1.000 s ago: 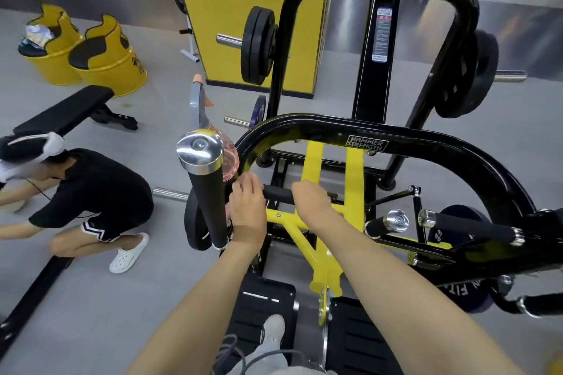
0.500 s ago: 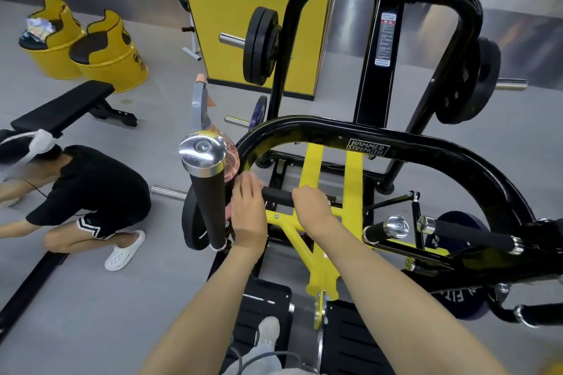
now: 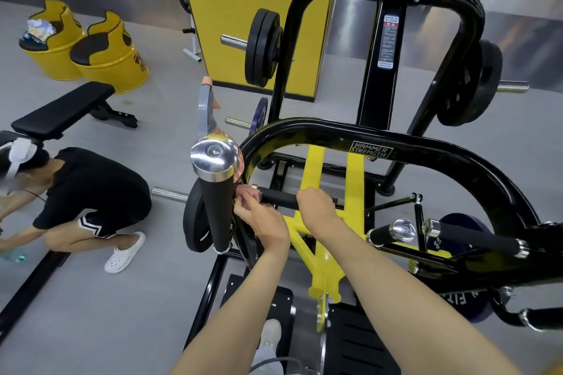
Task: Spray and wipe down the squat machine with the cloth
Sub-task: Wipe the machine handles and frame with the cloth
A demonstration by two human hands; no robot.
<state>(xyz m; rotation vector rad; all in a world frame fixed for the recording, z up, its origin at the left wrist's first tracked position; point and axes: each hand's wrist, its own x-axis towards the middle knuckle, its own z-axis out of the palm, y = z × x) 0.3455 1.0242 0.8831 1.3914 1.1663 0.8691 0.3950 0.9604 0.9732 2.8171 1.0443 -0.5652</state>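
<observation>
Squat machine (image 3: 371,143) stands directly ahead of the person and fills the view, its black footplate (image 3: 359,341) nearest, with one pale shoe (image 3: 271,335) beside it. Both forearms reach forward over the yellow centre strut (image 3: 320,240).

The left hand (image 3: 263,224) pinches a pink cloth (image 3: 251,192) in curled fingers, at the left end of the short black grip (image 3: 278,199). The right hand (image 3: 315,207) is wrapped over the same grip further right.

Change noted: half a second ago the left hand lay over the grip and hid the cloth; it is now off to the left end, with the cloth exposed against the tip. In my judgement one pass along this grip is about finished — the end cap is being dealt with.

Beyond, the spray bottle (image 3: 205,109) hangs unused at the curved black frame, behind the chrome-capped upright handle (image 3: 217,210). The other handles and the frame most likely remain to be wiped.

To the left, well apart, another person (image 3: 91,192) crouches on the floor.
</observation>
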